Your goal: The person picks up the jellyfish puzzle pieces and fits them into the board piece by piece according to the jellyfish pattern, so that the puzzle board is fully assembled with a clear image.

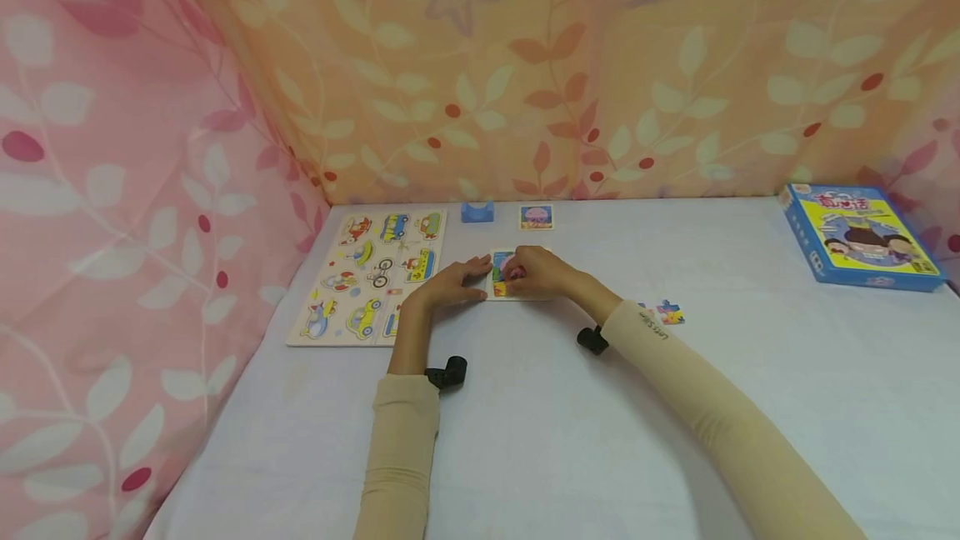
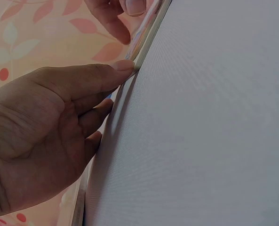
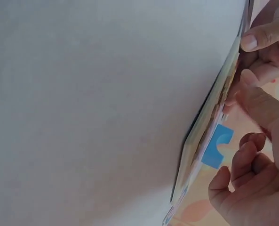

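A small jigsaw board (image 1: pixel 498 291) lies on the table, its colourful picture partly covered by my hands. My left hand (image 1: pixel 448 283) holds its left side, the thumb at the near corner and the fingers farther along the edge. In the left wrist view that thumb touches the board's edge (image 2: pixel 146 52). Over the board, my right hand (image 1: pixel 546 272) has curled fingers, with a pink puzzle piece (image 1: pixel 514 272) at the fingertips, mostly hidden. Thumb and index of the right hand (image 3: pixel 257 155) meet just above the board in the right wrist view.
A vehicle puzzle board (image 1: pixel 352 277) lies at left. Behind the hands are a blue notched block (image 1: pixel 477 212) and a picture card (image 1: pixel 536 217). Loose jigsaw pieces (image 1: pixel 670 312) lie near the right forearm. A blue and yellow box (image 1: pixel 862 236) sits far right. Patterned curtains (image 1: pixel 480 73) border the table.
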Demonstrator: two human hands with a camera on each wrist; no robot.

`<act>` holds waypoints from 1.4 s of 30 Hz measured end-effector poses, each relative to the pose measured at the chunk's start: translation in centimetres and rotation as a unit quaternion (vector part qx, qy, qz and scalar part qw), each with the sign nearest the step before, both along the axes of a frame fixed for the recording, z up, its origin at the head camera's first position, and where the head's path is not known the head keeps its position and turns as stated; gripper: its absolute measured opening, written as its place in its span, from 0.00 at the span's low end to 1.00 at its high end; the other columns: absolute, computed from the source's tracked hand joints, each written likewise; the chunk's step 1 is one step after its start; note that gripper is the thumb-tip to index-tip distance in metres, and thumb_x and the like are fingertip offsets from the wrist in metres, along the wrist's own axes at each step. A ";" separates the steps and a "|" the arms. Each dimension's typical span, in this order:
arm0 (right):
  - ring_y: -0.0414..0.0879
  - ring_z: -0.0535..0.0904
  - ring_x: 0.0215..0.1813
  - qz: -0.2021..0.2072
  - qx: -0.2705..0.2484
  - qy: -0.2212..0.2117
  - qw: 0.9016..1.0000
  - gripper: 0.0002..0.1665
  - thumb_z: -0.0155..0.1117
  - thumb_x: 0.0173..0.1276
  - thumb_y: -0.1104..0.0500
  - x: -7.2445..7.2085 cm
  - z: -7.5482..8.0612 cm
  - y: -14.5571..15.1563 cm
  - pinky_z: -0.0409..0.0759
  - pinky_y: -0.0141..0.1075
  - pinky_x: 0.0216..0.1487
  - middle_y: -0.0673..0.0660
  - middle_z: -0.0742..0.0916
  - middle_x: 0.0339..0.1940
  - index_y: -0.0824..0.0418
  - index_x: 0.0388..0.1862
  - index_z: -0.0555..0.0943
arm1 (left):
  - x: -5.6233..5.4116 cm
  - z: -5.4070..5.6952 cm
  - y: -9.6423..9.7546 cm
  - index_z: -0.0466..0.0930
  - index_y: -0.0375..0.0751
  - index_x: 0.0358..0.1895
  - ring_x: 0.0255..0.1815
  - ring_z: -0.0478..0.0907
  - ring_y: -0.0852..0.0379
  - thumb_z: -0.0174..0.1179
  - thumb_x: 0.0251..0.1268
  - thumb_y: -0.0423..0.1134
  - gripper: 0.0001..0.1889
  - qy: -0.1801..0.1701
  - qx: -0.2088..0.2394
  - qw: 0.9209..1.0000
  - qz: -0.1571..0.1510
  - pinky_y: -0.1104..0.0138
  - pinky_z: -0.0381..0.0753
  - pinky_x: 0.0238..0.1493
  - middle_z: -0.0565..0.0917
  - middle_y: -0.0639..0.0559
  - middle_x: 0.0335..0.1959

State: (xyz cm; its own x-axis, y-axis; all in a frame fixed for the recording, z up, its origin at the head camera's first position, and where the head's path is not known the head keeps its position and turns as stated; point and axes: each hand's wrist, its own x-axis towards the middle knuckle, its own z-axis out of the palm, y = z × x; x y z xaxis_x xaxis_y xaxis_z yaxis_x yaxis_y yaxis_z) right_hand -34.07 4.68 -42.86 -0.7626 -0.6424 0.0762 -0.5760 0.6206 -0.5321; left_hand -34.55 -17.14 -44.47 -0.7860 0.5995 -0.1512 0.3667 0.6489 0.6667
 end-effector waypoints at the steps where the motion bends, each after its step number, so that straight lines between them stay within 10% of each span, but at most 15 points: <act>1: 0.43 0.66 0.30 0.004 -0.006 -0.006 1.000 0.12 0.68 0.55 0.61 0.0 -0.1 0.0 0.63 0.32 0.32 0.54 0.78 0.28 0.61 0.39 0.86 | 0.0 0.0 0.0 0.62 0.36 0.66 0.75 0.46 0.51 0.61 0.58 0.36 0.32 -0.004 0.001 1.000 0.002 0.59 0.44 0.74 0.56 0.50 0.72; 10: 0.41 0.63 0.30 0.041 -0.023 -0.063 0.997 0.15 0.68 0.55 0.62 -0.6 -0.6 -0.4 0.63 0.30 0.32 0.57 0.83 0.33 0.59 0.44 0.84 | 0.1 0.1 0.1 0.62 0.38 0.66 0.75 0.45 0.53 0.61 0.58 0.37 0.32 -0.014 0.003 1.000 0.012 0.60 0.43 0.75 0.56 0.52 0.72; 18: 0.44 0.77 0.47 -0.026 0.037 -0.084 0.995 0.16 0.71 0.53 0.55 -1.5 -0.2 -0.9 0.74 0.45 0.50 0.52 0.86 0.43 0.46 0.43 0.85 | -0.1 0.6 0.1 0.62 0.38 0.66 0.75 0.45 0.51 0.61 0.58 0.37 0.32 0.001 -0.006 1.000 0.002 0.59 0.43 0.75 0.56 0.51 0.72; 24: 0.51 0.75 0.58 -0.051 0.022 -0.125 0.991 0.15 0.70 0.53 0.55 -1.7 -0.6 -0.9 0.62 0.59 0.63 0.50 0.85 0.49 0.46 0.42 0.85 | 0.0 0.4 0.0 0.62 0.37 0.66 0.75 0.45 0.51 0.61 0.58 0.36 0.32 -0.004 -0.001 1.000 -0.001 0.60 0.43 0.75 0.56 0.51 0.72; 42: 0.52 0.75 0.58 -0.098 0.013 -0.125 0.987 0.15 0.70 0.54 0.55 -1.0 -0.4 -1.0 0.68 0.53 0.60 0.52 0.85 0.50 0.49 0.43 0.85 | 0.2 0.1 0.1 0.63 0.35 0.65 0.75 0.46 0.50 0.61 0.58 0.36 0.31 0.004 0.012 1.000 0.005 0.59 0.44 0.75 0.57 0.48 0.72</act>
State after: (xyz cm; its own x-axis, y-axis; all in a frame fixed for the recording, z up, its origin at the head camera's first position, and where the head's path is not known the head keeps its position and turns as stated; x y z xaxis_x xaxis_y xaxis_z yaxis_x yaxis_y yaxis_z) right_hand -35.05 3.65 -43.28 -0.8658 -0.4794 -0.1437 -0.2963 0.7223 -0.6249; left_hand -34.36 -17.03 -44.36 -0.7928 0.5955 -0.1297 0.3666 0.6361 0.6789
